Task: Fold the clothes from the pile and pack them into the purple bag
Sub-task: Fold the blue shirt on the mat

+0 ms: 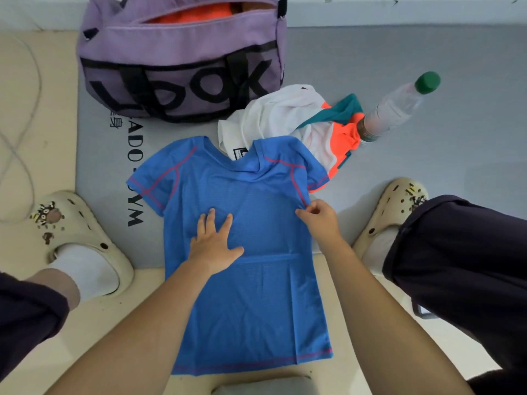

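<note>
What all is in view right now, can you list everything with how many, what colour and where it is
blue shirt: one, blue with pink seams, spread flat on the floor, centre
purple bag: one, purple with black lettering, top left, unzipped, orange fabric showing inside
clothes pile: one heap, white, orange and teal, between bag and bottle
water bottle: one, clear with green cap, right of the pile
mat: one, grey, under the bag and pile
cable: one, pale, far left
clogs: two, cream, either side
left hand: flat on the shirt
right hand: pinching the shirt's right armpit seam

Soft, even, diffuse daylight; faint shadows under cream perforated clogs (85, 240); strong wide-angle bowing at edges; slight overall softness, no glare.
</note>
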A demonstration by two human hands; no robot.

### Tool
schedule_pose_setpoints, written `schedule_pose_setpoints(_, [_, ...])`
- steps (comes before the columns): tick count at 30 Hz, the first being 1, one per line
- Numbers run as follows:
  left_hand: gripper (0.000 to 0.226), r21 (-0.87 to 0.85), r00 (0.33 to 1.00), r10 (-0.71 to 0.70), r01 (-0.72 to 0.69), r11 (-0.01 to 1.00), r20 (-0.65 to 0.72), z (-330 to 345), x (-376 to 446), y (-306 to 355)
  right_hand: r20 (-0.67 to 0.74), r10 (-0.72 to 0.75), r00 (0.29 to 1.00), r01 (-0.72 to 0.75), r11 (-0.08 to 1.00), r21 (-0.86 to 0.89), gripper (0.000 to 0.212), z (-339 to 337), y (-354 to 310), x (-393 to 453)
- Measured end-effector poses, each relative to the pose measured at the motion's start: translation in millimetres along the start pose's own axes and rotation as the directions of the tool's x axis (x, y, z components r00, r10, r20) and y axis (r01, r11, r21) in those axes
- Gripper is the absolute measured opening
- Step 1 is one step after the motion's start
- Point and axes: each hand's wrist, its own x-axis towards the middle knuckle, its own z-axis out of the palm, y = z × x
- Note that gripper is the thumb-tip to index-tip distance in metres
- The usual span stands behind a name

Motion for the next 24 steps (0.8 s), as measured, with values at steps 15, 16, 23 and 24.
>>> schedule_pose_setpoints(15, [0.037,-0.571,0.822,-0.278,-0.070,0.818,-0.498,-32.0,-4.7,-27.0,0.112,0.120,0.986,-0.124,0.992,0.024,0.020,-5.7,13.3,-11.7])
schedule_pose_setpoints(16, [0.032,-0.617,0.763,-0.400,0.001,0.787,-0.508,-32.7,-5.1,-40.2,0.107,0.121,0.987,-0.122,0.993,0.003,0.020,-3.7,14.2,-10.7])
schedule_pose_setpoints(23, [0.030,-0.740,0.861,-0.507,0.315,0.594,-0.042,-20.3,2.6,-91.0,0.088,0.132,0.987,-0.127,0.990,-0.053,0.021,5.5,18.5,-8.0])
schedule_pose_setpoints(24, [0.032,-0.723,0.876,-0.482,0.314,0.616,-0.030,-18.4,4.4,-93.4,0.085,0.135,0.987,-0.129,0.989,-0.067,0.021,5.2,18.7,-7.8])
